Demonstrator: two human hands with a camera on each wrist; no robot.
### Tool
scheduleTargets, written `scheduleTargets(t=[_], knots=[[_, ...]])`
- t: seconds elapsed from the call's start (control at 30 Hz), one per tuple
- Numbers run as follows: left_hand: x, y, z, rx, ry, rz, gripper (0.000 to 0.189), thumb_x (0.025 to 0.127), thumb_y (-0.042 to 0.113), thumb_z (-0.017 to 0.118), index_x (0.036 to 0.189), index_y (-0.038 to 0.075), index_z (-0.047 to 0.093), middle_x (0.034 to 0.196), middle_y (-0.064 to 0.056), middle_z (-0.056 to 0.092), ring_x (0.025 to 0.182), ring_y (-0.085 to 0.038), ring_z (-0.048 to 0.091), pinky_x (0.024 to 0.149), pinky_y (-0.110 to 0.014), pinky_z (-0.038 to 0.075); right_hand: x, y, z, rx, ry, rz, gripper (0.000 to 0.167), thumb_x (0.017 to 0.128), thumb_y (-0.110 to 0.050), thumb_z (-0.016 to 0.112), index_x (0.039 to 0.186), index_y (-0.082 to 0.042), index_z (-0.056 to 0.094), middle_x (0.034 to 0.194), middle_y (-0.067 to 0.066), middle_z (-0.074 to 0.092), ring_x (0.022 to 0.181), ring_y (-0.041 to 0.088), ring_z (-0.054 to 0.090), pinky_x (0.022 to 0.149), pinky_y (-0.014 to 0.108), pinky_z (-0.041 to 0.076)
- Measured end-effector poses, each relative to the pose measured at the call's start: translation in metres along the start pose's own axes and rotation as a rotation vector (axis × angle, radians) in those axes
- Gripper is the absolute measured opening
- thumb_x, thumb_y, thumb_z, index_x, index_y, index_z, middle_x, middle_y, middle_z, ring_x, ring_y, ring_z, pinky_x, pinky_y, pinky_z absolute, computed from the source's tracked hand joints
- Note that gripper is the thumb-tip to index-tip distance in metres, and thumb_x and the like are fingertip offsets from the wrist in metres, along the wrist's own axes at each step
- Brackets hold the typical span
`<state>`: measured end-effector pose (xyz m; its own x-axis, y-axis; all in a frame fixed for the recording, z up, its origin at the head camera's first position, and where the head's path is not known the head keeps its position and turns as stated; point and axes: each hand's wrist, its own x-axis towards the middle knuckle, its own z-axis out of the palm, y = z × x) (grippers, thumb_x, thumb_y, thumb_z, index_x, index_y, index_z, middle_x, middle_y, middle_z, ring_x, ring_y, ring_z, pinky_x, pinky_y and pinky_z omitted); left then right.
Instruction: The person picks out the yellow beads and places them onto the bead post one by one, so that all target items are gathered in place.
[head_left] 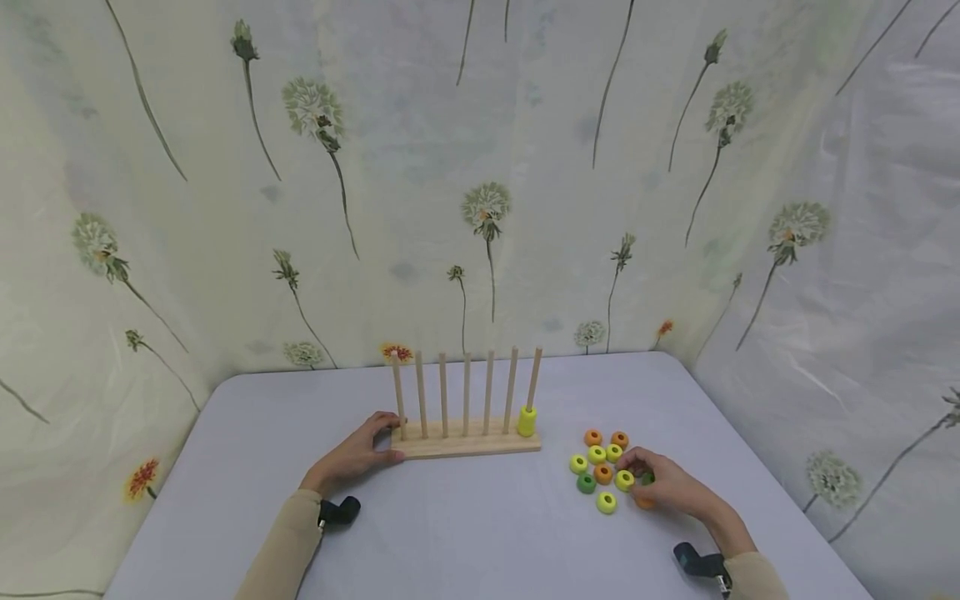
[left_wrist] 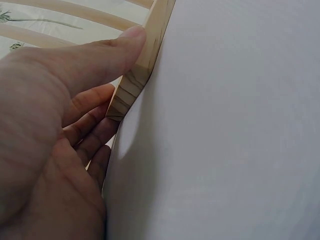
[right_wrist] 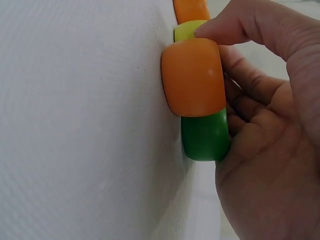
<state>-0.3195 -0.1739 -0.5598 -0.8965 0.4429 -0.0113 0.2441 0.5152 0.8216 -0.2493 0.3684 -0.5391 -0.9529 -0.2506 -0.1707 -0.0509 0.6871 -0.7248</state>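
A wooden peg rack (head_left: 468, 448) with several upright pegs stands on the table, yellow beads (head_left: 527, 422) stacked on its rightmost peg. My left hand (head_left: 366, 450) grips the rack's left end, thumb along the front edge and fingers behind; the left wrist view shows the base's end grain (left_wrist: 127, 92) between them. On the right, my right hand (head_left: 671, 483) reaches over loose beads, thumb and fingertips at opposite sides of a yellow bead (head_left: 625, 480). Near the palm, an orange bead (right_wrist: 194, 77) and a green bead (right_wrist: 205, 135) sit close together, partly covered by the hand in the head view.
Left of the right hand lie more loose beads: orange beads (head_left: 593, 437), yellow beads (head_left: 607, 502) and a green bead (head_left: 587, 483). The white table (head_left: 465, 533) ends at a flower-patterned curtain (head_left: 420, 208) behind and at both sides.
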Motion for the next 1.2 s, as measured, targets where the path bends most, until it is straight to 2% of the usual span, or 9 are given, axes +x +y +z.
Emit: scheduleTargets(t=[0.23,0.37,0.63,0.97,1.2], knots=[[0.001,-0.001,0.001,0.01,0.007,-0.002,0.072,0.082,0.041,0.075,0.139,0.009,0.047,0.149,-0.008,0.037,0.145,-0.033,0.025,0.117,-0.056,0.019,0.001,0.0,0.001,-0.028,0.073,0.054,0.037,0.074,-0.008,0.072,0.11,-0.008,0.059,0.106,0.004,0.061,0.095,0.018,0.054,0.076,0.025,0.049],[0.001,0.0,0.001,0.008,0.008,-0.001,0.071,0.082,0.039,0.076,0.139,0.009,0.048,0.148,-0.008,0.038,0.145,-0.033,0.025,0.117,-0.056,0.019,0.0,0.0,-0.002,-0.014,0.096,0.055,0.036,0.077,-0.01,0.072,0.111,-0.007,0.058,0.111,0.005,0.061,0.1,0.018,0.057,0.078,0.025,0.05],[0.0,0.004,0.001,0.004,0.003,-0.003,0.07,0.082,0.038,0.075,0.139,0.009,0.047,0.149,-0.009,0.037,0.145,-0.034,0.024,0.117,-0.056,0.019,-0.002,-0.003,-0.013,0.119,0.075,-0.041,0.033,0.083,-0.007,0.067,0.113,-0.002,0.055,0.116,0.012,0.058,0.107,0.021,0.058,0.082,0.02,0.052],[0.0,0.001,0.001,-0.002,0.007,0.002,0.07,0.082,0.038,0.076,0.139,0.008,0.047,0.149,-0.007,0.037,0.145,-0.032,0.024,0.118,-0.054,0.019,0.001,-0.011,-0.017,0.17,0.084,-0.099,0.035,0.088,-0.018,0.069,0.117,-0.004,0.055,0.125,0.015,0.056,0.107,0.003,0.058,0.088,0.015,0.049],[0.001,0.001,0.0,0.005,0.004,0.013,0.071,0.081,0.038,0.076,0.139,0.008,0.048,0.149,-0.006,0.037,0.145,-0.032,0.024,0.118,-0.055,0.018,0.005,-0.029,-0.017,0.213,0.088,-0.167,0.04,0.09,-0.021,0.068,0.121,0.0,0.052,0.122,0.016,0.056,0.107,-0.003,0.056,0.091,0.011,0.046]])
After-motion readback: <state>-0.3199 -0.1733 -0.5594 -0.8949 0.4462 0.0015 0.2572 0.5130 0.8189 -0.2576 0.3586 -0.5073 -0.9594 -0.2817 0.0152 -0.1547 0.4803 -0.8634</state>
